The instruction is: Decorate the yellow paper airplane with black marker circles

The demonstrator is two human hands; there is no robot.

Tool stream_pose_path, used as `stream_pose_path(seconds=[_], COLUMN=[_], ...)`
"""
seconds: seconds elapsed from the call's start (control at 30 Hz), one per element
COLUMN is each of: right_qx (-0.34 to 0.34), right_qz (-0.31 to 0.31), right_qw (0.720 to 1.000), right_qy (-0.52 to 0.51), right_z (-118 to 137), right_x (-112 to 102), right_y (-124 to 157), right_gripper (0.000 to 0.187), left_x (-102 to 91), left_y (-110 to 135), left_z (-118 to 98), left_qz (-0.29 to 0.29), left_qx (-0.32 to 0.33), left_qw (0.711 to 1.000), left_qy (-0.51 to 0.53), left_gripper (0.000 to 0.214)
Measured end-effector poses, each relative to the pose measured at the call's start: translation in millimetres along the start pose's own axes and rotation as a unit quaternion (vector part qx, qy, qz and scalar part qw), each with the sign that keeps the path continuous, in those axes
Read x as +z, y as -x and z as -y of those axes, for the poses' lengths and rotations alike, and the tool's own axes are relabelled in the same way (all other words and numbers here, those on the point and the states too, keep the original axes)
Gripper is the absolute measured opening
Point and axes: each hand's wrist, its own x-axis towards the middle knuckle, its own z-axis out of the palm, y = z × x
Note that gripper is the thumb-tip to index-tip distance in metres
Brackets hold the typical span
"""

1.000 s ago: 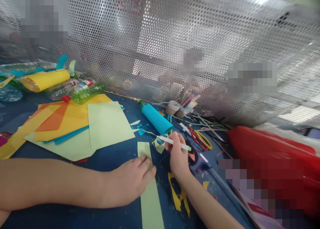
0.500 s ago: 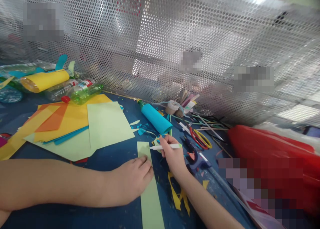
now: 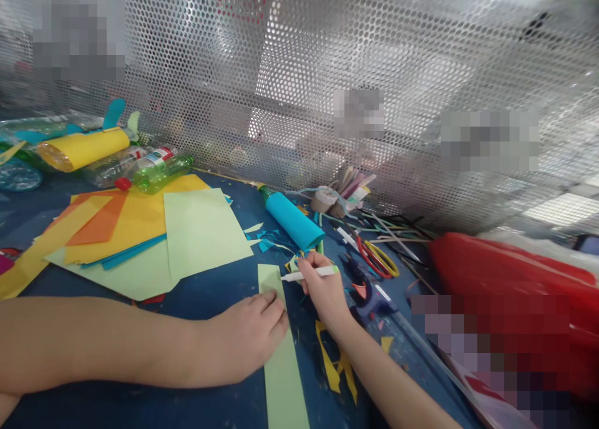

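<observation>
A long pale green paper strip (image 3: 286,379) lies on the blue table, running toward me. My left hand (image 3: 255,332) rests across it, palm down, fingers laid on the paper and holding nothing. In my right hand (image 3: 322,289) is a white felt-tip pen (image 3: 299,275) with a green end, gripped between thumb and fingers. Its tip is at the strip's right edge, near the far end. Just beyond that hand lies a bottle wrapped in blue paper (image 3: 294,220), tilted away with its green neck at the back.
Coloured paper sheets (image 3: 206,236) are stacked at left, with plastic bottles (image 3: 163,172) behind. Scissors (image 3: 377,257), a dark blue glue gun (image 3: 372,298) and yellow scraps (image 3: 330,363) lie right. A red bag (image 3: 496,273) sits far right. A perforated metal screen (image 3: 187,61) rises behind.
Both hands keep nearly the same place. The pen has tilted very slightly, its green end a little higher; the view has shifted a touch.
</observation>
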Motion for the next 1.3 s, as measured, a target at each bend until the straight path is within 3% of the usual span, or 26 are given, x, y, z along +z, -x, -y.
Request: stream_pose_path(seconds=[0.53, 0.73, 0.83, 1.03, 1.2, 1.3], right_qx=[0.014, 0.012, 0.014, -0.049, -0.053, -0.048], right_qz=[0.006, -0.041, 0.008, 0.115, 0.178, 0.184], right_qw=[1.000, 0.990, 0.994, 0.991, 0.982, 0.981], right_qy=[-0.010, -0.135, -0.112, -0.056, -0.038, -0.027], right_z=[4, 6, 9, 12, 6, 0], right_x=[0, 1, 2, 3, 5, 6], right_y=[1, 0, 2, 10, 9, 7], right_gripper=[0.034, 0.037, 0.035, 0.019, 0.026, 0.029], left_x=[-2.3, -0.9, -1.1, -2.8, -3.3, -2.2], left_y=[0, 0, 0, -2, -1, -1], left_z=[0, -2, -2, -1, -1, -1], left_qz=[0.026, 0.024, 0.026, 0.034, 0.040, 0.033], left_qx=[0.003, -0.006, -0.008, -0.006, -0.007, -0.011], left_qw=[1.000, 1.000, 1.000, 0.999, 0.999, 0.999], left_qy=[-0.002, 0.002, -0.001, 0.003, 0.009, 0.014], left_gripper=[0.042, 0.041, 0.042, 0.038, 0.036, 0.035])
